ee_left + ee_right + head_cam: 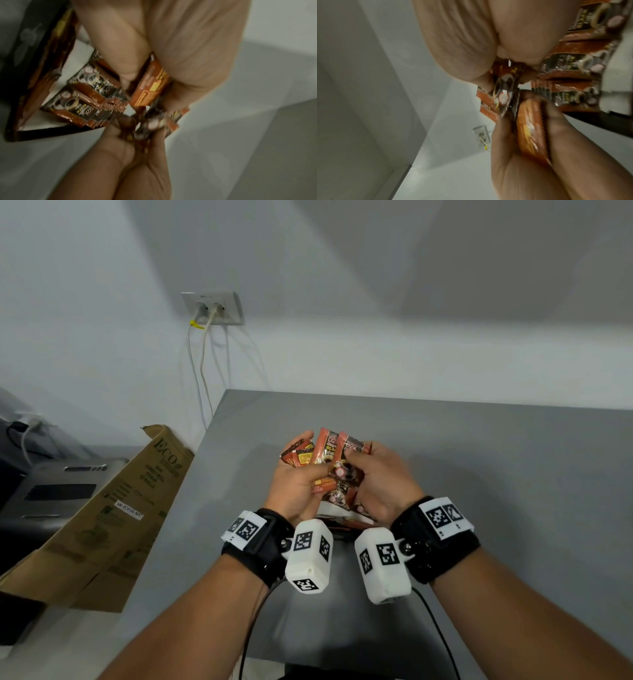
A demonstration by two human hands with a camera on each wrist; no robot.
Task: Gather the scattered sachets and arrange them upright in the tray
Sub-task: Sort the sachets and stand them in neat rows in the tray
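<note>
Both hands hold a fan of red-brown and orange sachets (329, 455) just above the tray (337, 512), which they largely hide. My left hand (301, 474) grips the left part of the bunch, with its thumb across an orange sachet (150, 86). My right hand (371, 470) pinches the right part, including a dark sachet (503, 92). In the left wrist view the tray (39, 125) shows a white inside and a black rim. Several sachets (85, 97) stand upright in it, packed in a row.
The tray stands near the front of a grey table (479, 474). A flattened cardboard box (113, 508) leans at the table's left edge, beside a dark grey machine (51, 491). A wall socket (212, 308) with two cables sits behind, on a white wall.
</note>
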